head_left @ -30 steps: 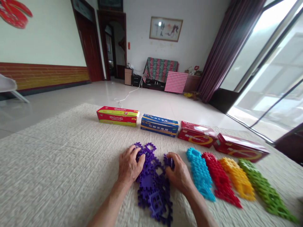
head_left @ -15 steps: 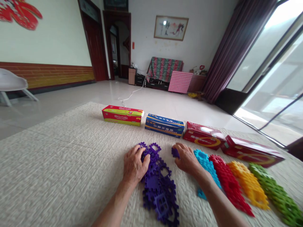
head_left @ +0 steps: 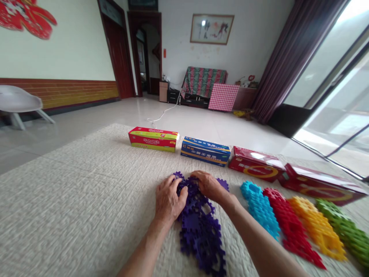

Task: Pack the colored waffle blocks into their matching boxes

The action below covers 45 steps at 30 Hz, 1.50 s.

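Note:
Flat purple interlocking toy blocks (head_left: 203,227) lie in a long overlapping heap before me, with notched edges and some cut-out centres. My left hand (head_left: 170,196) grips the heap's far left side, fingers bent over the edge and thumb on top; part of what it holds is hidden. Across from it, my right hand (head_left: 208,184) reaches in from the right with its fingers curled down around a purple block at the far end. The fingertips are partly hidden. A single purple block (head_left: 223,184) lies flat by itself just right of that hand.
Rows of blue blocks (head_left: 259,207), red blocks (head_left: 294,227), yellow blocks (head_left: 317,227) and green blocks (head_left: 341,227) lie to the right. Behind stand a red-and-green box (head_left: 153,140), a blue box (head_left: 204,152) and two dark red boxes (head_left: 256,164) on the quilted cover (head_left: 86,200).
My right hand has left the single purple block lying on the cover and moved left onto the heap. My left hand stays on the heap. The view has shifted slightly.

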Motion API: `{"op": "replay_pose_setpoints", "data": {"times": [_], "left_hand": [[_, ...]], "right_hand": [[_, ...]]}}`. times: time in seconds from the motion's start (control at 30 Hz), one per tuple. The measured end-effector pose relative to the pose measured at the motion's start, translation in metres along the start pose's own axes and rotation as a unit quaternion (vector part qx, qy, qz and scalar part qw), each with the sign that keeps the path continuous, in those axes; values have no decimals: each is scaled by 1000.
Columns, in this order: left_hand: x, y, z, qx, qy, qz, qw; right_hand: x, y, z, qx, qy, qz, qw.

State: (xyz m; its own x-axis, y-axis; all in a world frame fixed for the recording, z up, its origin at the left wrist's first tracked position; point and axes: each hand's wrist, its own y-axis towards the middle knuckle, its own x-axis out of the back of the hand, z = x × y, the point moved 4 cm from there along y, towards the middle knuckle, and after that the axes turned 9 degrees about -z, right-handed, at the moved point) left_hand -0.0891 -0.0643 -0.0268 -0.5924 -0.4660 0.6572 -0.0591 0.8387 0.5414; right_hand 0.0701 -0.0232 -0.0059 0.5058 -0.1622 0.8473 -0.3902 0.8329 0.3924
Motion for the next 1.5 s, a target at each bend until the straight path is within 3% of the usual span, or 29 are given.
{"op": "replay_pose_setpoints", "data": {"times": [0.13, 0.37, 0.53, 0.67, 0.8, 1.1, 1.5], "left_hand": [[1, 0, -1, 6, 1, 0, 1000], [3, 1, -2, 10, 1, 2, 1000], [1, 0, -1, 8, 5, 8, 1000], [0, 0, 0, 8, 0, -2, 1000], [0, 0, 0, 6, -3, -1, 1000], [0, -1, 0, 4, 7, 5, 1000], [-2, -1, 1, -8, 6, -2, 1000]], "right_hand": [[8, -1, -8, -80, -36, -40, 995], [16, 2, -11, -138, -99, -17, 985], [36, 2, -8, -82, -110, 10, 991], [24, 1, -5, -8, -83, 68, 994], [15, 2, -9, 2, -82, 85, 993], [72, -17, -48, -87, -134, 55, 986], [50, -38, -61, -106, -127, 76, 983]]}}
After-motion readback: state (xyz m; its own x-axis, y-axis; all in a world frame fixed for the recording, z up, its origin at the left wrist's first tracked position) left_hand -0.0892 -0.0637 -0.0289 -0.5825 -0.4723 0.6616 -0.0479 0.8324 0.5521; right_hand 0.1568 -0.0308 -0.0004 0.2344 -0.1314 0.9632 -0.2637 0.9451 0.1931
